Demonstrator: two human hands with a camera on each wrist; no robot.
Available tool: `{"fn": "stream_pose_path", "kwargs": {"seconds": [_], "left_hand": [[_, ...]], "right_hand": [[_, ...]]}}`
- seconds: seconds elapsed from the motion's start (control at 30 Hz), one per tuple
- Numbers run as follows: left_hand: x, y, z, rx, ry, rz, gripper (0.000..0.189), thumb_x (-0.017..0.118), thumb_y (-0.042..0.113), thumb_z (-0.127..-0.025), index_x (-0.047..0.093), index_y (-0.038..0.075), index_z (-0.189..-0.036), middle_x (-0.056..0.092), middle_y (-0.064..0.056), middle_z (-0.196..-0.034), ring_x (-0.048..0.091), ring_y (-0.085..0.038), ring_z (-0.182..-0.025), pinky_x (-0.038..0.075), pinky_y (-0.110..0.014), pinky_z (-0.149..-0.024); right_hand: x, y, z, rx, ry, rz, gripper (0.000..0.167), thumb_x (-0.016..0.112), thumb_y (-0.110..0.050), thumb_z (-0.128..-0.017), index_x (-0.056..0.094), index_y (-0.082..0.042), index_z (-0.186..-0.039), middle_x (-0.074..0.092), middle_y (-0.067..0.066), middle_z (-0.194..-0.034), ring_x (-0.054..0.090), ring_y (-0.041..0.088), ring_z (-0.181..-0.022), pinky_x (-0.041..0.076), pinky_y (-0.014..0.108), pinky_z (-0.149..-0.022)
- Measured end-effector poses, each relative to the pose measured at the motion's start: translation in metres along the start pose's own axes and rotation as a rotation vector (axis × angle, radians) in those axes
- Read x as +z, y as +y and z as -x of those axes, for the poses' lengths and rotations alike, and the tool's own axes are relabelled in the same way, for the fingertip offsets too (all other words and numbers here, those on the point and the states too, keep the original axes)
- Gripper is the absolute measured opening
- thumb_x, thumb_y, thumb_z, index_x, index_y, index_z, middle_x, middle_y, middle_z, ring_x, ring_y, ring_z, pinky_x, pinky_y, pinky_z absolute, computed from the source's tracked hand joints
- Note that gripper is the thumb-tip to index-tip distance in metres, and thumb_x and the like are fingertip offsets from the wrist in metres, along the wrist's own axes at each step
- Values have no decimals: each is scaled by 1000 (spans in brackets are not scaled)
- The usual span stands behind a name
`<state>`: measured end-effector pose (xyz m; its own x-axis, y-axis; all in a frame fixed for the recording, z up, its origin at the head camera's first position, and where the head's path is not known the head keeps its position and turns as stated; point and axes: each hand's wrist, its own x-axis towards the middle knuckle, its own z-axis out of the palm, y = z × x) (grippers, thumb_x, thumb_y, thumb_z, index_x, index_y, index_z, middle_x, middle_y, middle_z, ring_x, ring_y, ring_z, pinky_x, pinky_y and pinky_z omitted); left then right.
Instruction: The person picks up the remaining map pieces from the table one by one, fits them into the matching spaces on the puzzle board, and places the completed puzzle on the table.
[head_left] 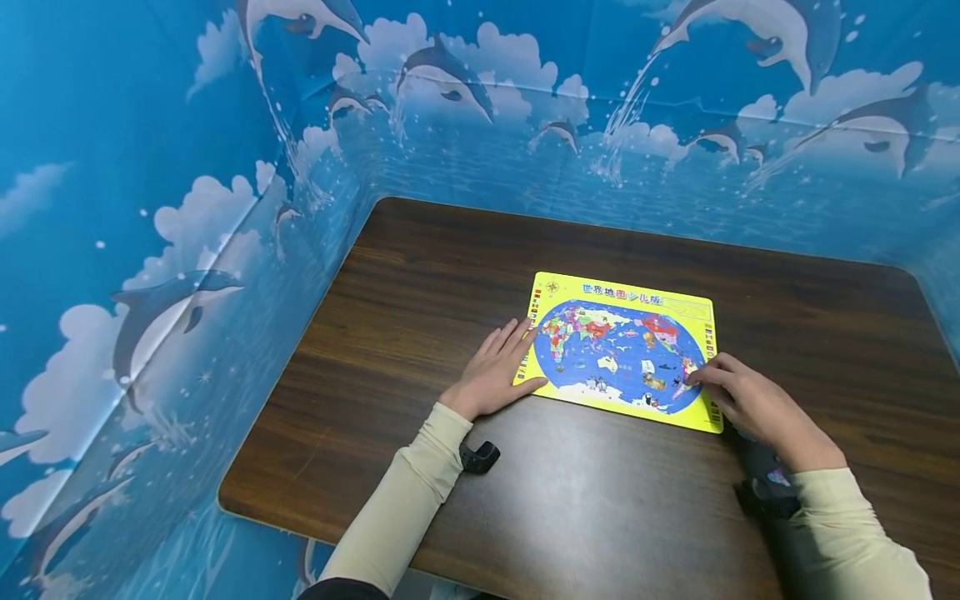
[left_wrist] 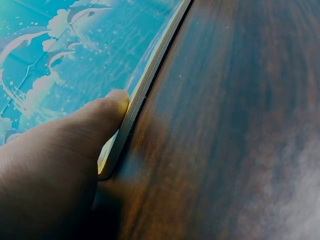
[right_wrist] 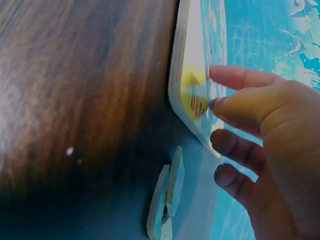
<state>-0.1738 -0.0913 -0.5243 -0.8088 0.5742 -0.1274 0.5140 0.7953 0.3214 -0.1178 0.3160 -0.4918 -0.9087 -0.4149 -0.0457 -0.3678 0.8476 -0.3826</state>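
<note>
A flat yellow-bordered world map puzzle (head_left: 622, 406) lies on the table, its blue oval map facing up. My left hand (head_left: 495, 367) rests with spread, fairly straight fingers over its left edge; in the left wrist view the thumb (left_wrist: 107, 112) lies along the board's near edge. Over the right part of the map is my right hand (head_left: 738, 392), fingers bent. Its thumb and index fingertips (right_wrist: 216, 104) are at the board's surface, slightly apart; I cannot tell whether they pinch a piece. In the right wrist view, loose puzzle pieces (right_wrist: 172, 187) lie overlapping beside the board.
The brown wooden table (head_left: 375, 400) has rounded corners. Blue cloth printed with dolphins and clouds (head_left: 480, 158) stands along its back and left side. Each wrist wears a black strapped device (head_left: 480, 457); the right arm casts a dark shadow on the table.
</note>
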Motion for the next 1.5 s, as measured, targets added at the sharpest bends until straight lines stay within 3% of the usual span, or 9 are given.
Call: {"fn": "stream_pose_path", "kwargs": {"seconds": [0.17, 0.3, 0.5, 0.63, 0.8, 0.97, 1.2, 1.37, 1.5], "left_hand": [[-1, 0, 0, -2, 4, 5, 88, 44, 63, -103, 12, 13, -167, 3, -4, -175, -2, -22, -160, 0, -38, -128], [-1, 1, 0, -8, -2, 3, 88, 44, 63, -103, 11, 14, -168, 2, -3, -175, -2, -22, -160, -1, -38, -128], [-1, 1, 0, -7, -7, -5, 88, 42, 64, -103, 10, 14, -168, 2, -3, -175, -3, -22, -160, -1, -38, -128], [0, 1, -1, -10, -11, -15, 88, 41, 65, -103, 9, 15, -168, 0, -2, -175, -4, -21, -160, -2, -37, -128], [0, 0, -1, 3, 7, -11, 88, 42, 64, -104, 9, 14, -168, 0, -2, -175, -4, -22, -160, -1, -38, -128], [0, -1, -1, 1, 18, 0, 88, 43, 64, -103, 9, 14, -168, 0, -2, -175, -4, -22, -160, -1, -39, -128], [3, -1, 0, -5, 5, -2, 88, 41, 65, -103, 8, 16, -168, -2, -1, -175, -4, -21, -160, -1, -38, -128], [2, 0, 0, -4, 7, 3, 88, 42, 65, -103, 8, 16, -168, -1, -1, -175, -4, -21, -160, -2, -37, -128], [1, 1, -1, -4, 3, -1, 87, 42, 64, -104, 9, 15, -168, -1, -1, -175, -4, -21, -160, -2, -37, -128]], "right_hand": [[2, 2, 1, -37, 19, 8, 31, 80, 1, -87, 76, -13, -114, 62, 12, -116, 60, 27, -93, 59, 54, -83], [-1, 6, 4, -13, 85, -11, 30, 78, 2, -89, 73, -10, -116, 64, 11, -113, 58, 23, -89, 59, 43, -74], [-20, 34, 23, 235, 246, -76, 19, 61, -2, -102, 67, 1, -119, 64, 23, -110, 53, 28, -80, 43, 33, -59], [-37, 60, 43, 339, 188, -68, 19, 57, -5, -105, 65, 7, -117, 64, 28, -104, 56, 30, -76, 42, 34, -56], [-48, 82, 66, 278, 7, -60, 12, 69, -5, -99, 71, 5, -106, 71, 17, -93, 63, 12, -75, 49, 30, -59], [-39, 90, 79, 213, 0, -69, 9, 79, -4, -89, 76, -3, -97, 71, -1, -87, 51, -14, -75, 49, 23, -59], [-18, 87, 85, 175, 83, -117, 21, 85, -3, -80, 76, -1, -99, 68, 1, -89, 49, -15, -80, 48, 17, -61], [-12, 84, 85, 195, 108, -92, 18, 86, -2, -80, 75, -5, -94, 64, 2, -91, 44, -13, -81, 44, 18, -62], [-12, 82, 88, 202, 96, -86, 17, 83, -4, -85, 76, -4, -100, 65, 6, -95, 43, -9, -80, 43, 22, -61]]}}
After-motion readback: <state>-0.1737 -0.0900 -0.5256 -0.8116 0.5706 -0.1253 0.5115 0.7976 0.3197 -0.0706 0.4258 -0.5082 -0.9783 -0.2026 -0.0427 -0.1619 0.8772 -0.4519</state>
